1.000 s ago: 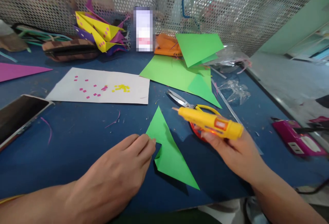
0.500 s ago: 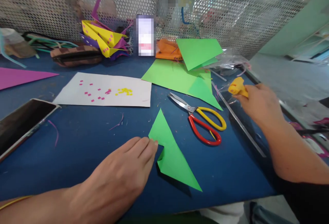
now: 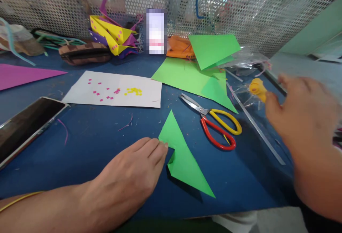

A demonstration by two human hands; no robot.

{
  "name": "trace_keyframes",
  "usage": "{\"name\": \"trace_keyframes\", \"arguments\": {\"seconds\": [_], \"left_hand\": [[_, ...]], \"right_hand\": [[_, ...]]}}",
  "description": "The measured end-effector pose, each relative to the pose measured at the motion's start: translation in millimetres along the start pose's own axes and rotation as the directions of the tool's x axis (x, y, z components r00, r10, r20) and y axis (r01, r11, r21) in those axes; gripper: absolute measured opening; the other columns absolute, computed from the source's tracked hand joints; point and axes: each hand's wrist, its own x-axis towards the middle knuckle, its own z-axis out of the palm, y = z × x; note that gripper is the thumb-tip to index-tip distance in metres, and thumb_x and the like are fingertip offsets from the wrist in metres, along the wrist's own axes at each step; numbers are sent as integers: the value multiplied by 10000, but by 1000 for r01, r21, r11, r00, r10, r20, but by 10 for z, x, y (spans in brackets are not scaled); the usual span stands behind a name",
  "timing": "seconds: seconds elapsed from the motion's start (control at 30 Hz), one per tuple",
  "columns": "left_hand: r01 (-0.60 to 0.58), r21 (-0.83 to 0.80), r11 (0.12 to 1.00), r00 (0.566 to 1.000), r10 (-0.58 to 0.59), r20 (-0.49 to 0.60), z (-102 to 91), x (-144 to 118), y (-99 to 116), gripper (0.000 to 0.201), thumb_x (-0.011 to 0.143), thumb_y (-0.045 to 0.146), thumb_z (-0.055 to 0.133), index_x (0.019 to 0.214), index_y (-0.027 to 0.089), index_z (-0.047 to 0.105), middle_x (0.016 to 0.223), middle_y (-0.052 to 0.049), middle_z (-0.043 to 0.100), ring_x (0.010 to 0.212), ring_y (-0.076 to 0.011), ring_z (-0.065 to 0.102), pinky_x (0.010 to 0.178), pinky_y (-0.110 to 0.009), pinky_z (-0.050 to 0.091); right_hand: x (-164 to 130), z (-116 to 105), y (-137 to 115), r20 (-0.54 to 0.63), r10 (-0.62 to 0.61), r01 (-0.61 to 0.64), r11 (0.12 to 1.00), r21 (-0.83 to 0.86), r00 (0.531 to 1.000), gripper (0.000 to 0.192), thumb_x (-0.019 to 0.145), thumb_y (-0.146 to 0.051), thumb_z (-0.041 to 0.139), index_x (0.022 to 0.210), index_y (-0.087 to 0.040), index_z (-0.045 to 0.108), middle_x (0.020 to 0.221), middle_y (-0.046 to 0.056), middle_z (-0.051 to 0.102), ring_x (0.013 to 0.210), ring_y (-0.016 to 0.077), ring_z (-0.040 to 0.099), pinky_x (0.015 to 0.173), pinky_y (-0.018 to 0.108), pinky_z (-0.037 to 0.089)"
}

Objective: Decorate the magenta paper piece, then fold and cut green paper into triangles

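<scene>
In the head view, my left hand (image 3: 136,167) pinches the left edge of a folded green paper (image 3: 184,154). The paper is a long pointed shape with a notch beside my fingertips, and its lower tip rises a little off the table over a shadow. My right hand (image 3: 307,115), blurred by motion, is at the right edge with its fingers apart and nothing in them. Just left of its thumb lies a small yellow object (image 3: 258,88) with a rounded end; its kind is unclear. Scissors (image 3: 201,111) with one yellow and one red handle lie between the hands.
A white paper (image 3: 112,99) bears small pink and yellow bits. More green sheets (image 3: 213,51), a clear plastic bag (image 3: 251,60) and a clear strip (image 3: 256,126) are at the right. Phone (image 3: 29,126), purple paper (image 3: 26,76), pouch (image 3: 85,53) and folded yellow paper piece (image 3: 114,35) are left.
My right hand has let go of the yellow object and moved right with its fingers spread. My left hand still pinches the green paper. The whole view has shifted slightly.
</scene>
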Motion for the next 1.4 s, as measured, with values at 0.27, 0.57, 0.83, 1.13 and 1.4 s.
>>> {"name": "trace_keyframes", "arguments": {"seconds": [0.27,0.57,0.83,1.13,1.4], "left_hand": [[14,-37,999,1000,-14,-15,-6,23,3,223,892,68,470,986,107,668,888,-109,660,843,-238,604,790,-396,528],[18,-5,1000,1000,-18,-26,21,4,28,247,873,71,482,1021,103,677,890,-98,674,813,-227,601,792,-378,509],[67,85,994,995,-60,-81,44,-25,27,343,884,49,394,1037,68,701,928,-122,706,852,-257,616,818,-410,491],[13,-23,1000,1000,-12,9,26,54,-131,189,890,87,507,930,126,688,881,-97,665,843,-238,599,772,-390,518],[-16,-46,999,999,15,-31,1,63,-170,198,909,77,487,880,126,676,869,-103,669,871,-238,606,801,-400,532]], "right_hand": [[-613,-388,-1123,-182,-768,565,267,781,614,228,904,-52,429,982,-91,640,955,130,716,880,209,632,788,359,460],[-712,-293,-1166,-241,-791,718,323,617,563,269,935,-42,409,1062,-12,644,941,148,710,901,260,611,752,391,426],[-774,-303,-1196,-282,-859,862,292,415,427,297,915,-55,426,1099,34,641,960,201,701,812,267,604,718,411,421],[-795,-314,-1167,-290,-883,902,264,342,369,335,916,-69,422,1150,73,614,1038,259,688,813,275,609,732,420,428],[-789,-288,-1115,-330,-840,866,281,414,430,276,937,-75,443,1077,47,648,955,221,717,805,271,623,687,394,449]]}}
